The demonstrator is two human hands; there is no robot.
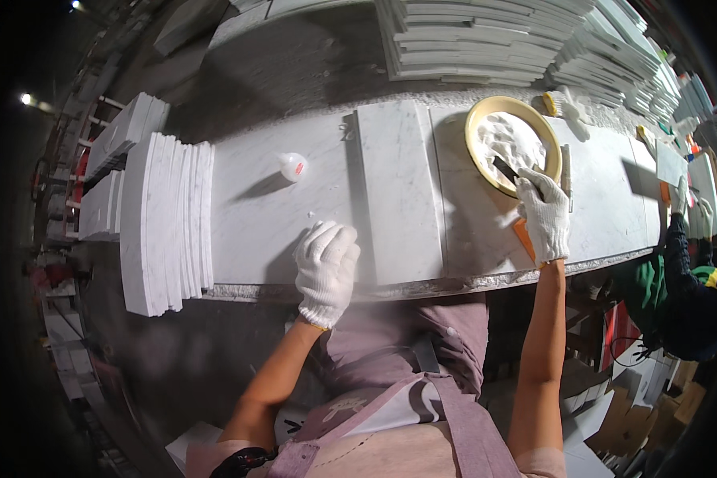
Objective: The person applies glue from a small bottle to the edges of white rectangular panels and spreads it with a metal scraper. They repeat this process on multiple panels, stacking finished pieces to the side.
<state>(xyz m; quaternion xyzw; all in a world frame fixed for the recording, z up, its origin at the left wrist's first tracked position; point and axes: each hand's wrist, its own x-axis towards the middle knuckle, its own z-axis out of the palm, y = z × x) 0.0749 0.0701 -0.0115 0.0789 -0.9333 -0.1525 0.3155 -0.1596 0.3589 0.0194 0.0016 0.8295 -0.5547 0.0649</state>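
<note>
My right hand, in a white knit glove, is closed around a putty knife. Its dark blade reaches into a yellow bowl of white paste. Beside that wrist an orange piece shows; whether it belongs to the knife I cannot tell. My left hand, gloved too, is curled at the near edge of the table, left of a pale marble slab. What its fingers hold, if anything, is hidden. Beyond it a small round white bottle with a red mark stands on the marble surface.
Upright slabs stand at the left end. Tall stacks of slabs rise along the far side. A yellow-and-white glove lies behind the bowl. At the right, a co-worker in dark sleeves handles a slab.
</note>
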